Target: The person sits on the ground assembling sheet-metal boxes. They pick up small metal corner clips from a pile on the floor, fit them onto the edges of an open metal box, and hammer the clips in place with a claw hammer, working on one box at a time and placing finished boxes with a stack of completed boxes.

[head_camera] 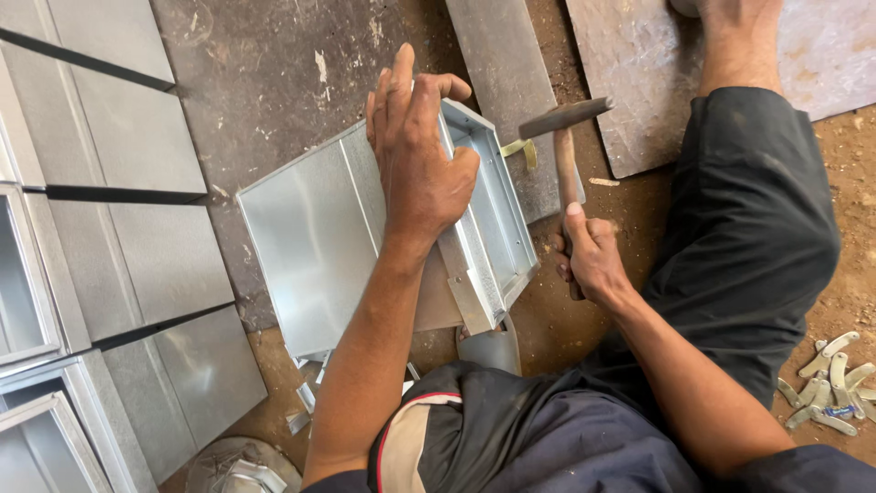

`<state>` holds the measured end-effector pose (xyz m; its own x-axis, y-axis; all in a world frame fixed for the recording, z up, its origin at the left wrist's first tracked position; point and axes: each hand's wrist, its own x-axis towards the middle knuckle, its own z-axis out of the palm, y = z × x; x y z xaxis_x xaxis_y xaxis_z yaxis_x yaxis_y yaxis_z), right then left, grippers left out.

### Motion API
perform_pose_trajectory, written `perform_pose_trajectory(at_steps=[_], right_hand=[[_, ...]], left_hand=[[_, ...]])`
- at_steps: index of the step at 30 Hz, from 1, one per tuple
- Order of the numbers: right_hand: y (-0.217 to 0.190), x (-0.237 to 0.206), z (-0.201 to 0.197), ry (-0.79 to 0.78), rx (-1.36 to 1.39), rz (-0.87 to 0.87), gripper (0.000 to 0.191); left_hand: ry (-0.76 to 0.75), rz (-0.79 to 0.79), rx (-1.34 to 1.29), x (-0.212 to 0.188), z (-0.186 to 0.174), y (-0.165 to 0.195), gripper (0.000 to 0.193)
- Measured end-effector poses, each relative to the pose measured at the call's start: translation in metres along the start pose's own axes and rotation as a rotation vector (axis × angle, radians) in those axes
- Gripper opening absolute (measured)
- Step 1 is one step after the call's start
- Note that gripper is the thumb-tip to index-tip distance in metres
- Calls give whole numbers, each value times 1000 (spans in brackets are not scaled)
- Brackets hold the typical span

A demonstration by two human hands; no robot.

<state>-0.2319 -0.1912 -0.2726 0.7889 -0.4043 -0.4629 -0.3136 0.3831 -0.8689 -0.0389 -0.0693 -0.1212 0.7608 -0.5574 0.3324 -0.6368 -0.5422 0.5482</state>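
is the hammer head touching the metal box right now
Apart. The head view shows the hammer head raised in the right hand, with bare ground between it and the rim of the metal box, which the left hand presses down.

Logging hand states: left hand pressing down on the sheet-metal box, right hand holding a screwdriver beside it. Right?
Not quite. The right hand grips a hammer with a wooden handle, not a screwdriver; the head view shows its metal head raised beside the box. The rest holds: the left hand presses flat on the sheet-metal box.
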Motion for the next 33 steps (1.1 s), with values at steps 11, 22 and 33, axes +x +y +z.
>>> perform_pose_trajectory(at_steps=[11,22,33], right_hand=[[7,-51,-55,-114,-198,182,57],[52,-87,-79,-98,-1320,-406,47],[-106,-117,34,-174,-1055,-1413,31]], left_hand=[[-14,39,-19,-5,-9,-7,51],[-5,124,-40,-17,-38,-5,61],[-8,-238,-961,-61,-60,30,57]])
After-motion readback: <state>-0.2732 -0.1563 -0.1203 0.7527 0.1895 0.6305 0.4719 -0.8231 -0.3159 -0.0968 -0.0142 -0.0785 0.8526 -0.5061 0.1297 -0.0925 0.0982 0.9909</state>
